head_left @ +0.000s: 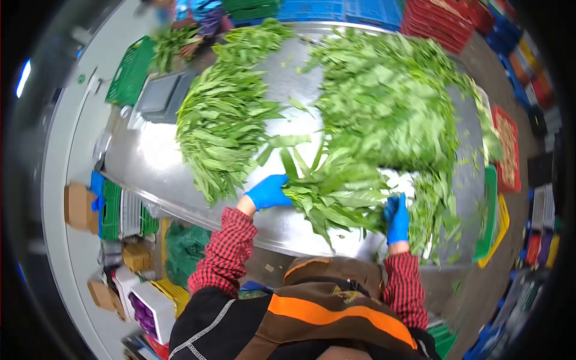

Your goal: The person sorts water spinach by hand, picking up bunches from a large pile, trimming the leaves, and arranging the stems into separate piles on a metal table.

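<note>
A bunch of leafy greens with long narrow leaves lies across the near part of the metal table. My left hand, in a blue glove, is closed around the left end of this bunch. At its right end, my blue-gloved right hand has its fingers bent against the leaf tips; part of its grip is hidden. Beyond the bunch spreads a large loose heap of the same greens. To the left, a long row of greens lies with its leaves laid side by side.
The metal table has a raised rim. Grey trays and a green crate stand at its far left, near another person's hand. Red crates stand behind; a green crate sits on the right.
</note>
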The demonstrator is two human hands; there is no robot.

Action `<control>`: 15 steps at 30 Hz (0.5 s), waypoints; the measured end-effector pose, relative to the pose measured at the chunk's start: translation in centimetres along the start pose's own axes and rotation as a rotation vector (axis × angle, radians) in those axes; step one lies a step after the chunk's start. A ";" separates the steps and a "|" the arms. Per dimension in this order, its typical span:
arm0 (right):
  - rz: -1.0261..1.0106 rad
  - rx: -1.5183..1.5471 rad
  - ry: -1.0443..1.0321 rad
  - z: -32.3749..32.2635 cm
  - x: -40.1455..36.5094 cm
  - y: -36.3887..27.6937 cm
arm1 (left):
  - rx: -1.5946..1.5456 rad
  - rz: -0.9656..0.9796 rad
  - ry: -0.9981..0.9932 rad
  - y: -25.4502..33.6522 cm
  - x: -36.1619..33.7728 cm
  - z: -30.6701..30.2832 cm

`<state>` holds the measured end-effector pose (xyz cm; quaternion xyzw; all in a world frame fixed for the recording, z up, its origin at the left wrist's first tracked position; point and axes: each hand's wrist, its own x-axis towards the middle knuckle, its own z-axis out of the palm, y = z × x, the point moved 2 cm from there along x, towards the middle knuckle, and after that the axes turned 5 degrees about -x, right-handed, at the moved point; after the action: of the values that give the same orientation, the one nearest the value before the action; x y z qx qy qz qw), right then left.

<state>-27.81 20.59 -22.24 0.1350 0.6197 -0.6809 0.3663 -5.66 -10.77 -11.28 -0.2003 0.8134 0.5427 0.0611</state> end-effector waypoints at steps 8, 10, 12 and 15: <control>0.147 -0.246 -0.149 2.2 -2.0 5.0 | 0.282 0.128 0.652 -0.7 -1.6 -22.7; 0.190 -0.261 -0.140 3.4 -1.9 6.3 | 0.141 0.112 0.733 -3.5 -0.8 -29.1; 0.170 -0.320 -0.208 3.6 -1.5 7.8 | 0.260 0.052 0.725 -1.4 0.6 -34.0; 0.186 -0.380 -0.247 5.9 -1.5 7.1 | 0.392 0.114 0.788 -1.2 2.7 -41.6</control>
<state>-20.45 15.81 -25.42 0.0359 0.6718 -0.5269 0.5194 -2.81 -49.58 3.63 -0.3312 0.8720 0.2630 -0.2467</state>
